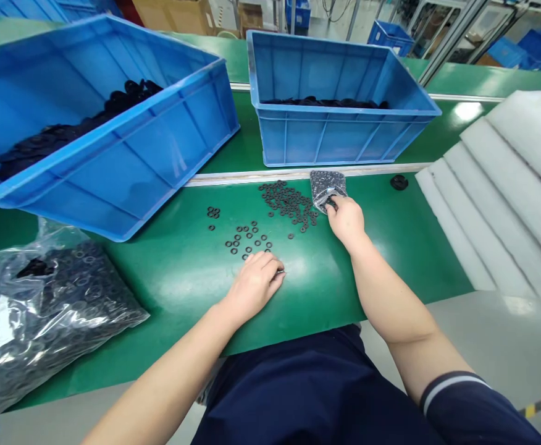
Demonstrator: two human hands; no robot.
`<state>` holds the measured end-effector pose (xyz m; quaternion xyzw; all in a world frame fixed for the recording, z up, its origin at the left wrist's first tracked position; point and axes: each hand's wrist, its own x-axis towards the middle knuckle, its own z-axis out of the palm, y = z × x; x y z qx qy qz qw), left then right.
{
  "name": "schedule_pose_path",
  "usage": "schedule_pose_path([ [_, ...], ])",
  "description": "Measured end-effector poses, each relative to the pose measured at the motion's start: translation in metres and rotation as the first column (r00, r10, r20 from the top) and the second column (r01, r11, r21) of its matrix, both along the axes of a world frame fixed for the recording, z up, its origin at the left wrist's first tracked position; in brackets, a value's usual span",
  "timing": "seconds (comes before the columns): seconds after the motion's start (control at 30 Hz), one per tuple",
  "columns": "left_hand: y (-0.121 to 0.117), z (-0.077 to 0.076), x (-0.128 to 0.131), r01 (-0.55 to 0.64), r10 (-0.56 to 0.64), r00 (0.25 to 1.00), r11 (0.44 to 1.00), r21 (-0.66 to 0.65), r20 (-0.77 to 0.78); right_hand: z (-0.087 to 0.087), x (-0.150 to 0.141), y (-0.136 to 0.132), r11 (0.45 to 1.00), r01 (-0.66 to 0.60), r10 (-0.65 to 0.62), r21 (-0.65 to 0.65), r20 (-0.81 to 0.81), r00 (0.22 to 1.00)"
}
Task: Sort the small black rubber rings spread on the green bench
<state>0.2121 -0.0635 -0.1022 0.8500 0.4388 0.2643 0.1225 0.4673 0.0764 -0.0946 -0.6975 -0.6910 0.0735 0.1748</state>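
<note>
My left hand (257,282) is low over the green work surface, with thumb and fingers pinched together. A tiny shiny edge shows at the fingertips, too small to name. Just beyond it lie loose black rings (249,235), some partly hidden by the fingers. My right hand (347,220) has its curled fingertips in the mouth of a small clear plastic bag (327,183) full of small dark and pale parts. What those fingers grip is hidden. Left of the bag spreads a denser pile of black rings (286,201). A tight cluster of rings (213,212) sits farther left.
Two blue bins (182,133) (330,135) holding black parts stand along the back. A large clear bag of dark rings (67,303) lies at left. White foam slabs (497,198) are stacked at right, near a black round part (399,182).
</note>
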Motion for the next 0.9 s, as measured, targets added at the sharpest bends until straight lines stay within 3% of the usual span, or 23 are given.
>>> schedule_pose_path([
  [0.13,0.007,0.007,-0.031,-0.141,0.135,0.976,0.990,0.027,0.169,-0.004,-0.004,0.000,1.000,-0.022,0.022,0.008,-0.014,1.000],
  [0.27,0.006,0.009,-0.051,-0.265,0.260,0.944,0.964,-0.002,0.205,-0.002,-0.001,-0.001,0.999,-0.044,0.044,0.002,-0.038,0.998],
  [0.47,0.006,0.001,-0.045,-0.218,0.217,0.970,0.976,-0.007,0.113,0.003,0.005,-0.003,0.988,-0.154,0.153,-0.024,-0.056,0.987],
  [0.63,0.007,-0.002,-0.043,-0.214,0.214,0.977,0.977,0.004,0.027,0.005,0.003,-0.005,0.986,-0.154,0.153,-0.068,-0.018,0.988],
  [0.9,0.005,-0.002,-0.043,-0.235,0.235,0.972,0.972,0.023,0.029,0.012,-0.006,-0.011,0.992,-0.105,0.109,-0.076,0.048,0.993],
])
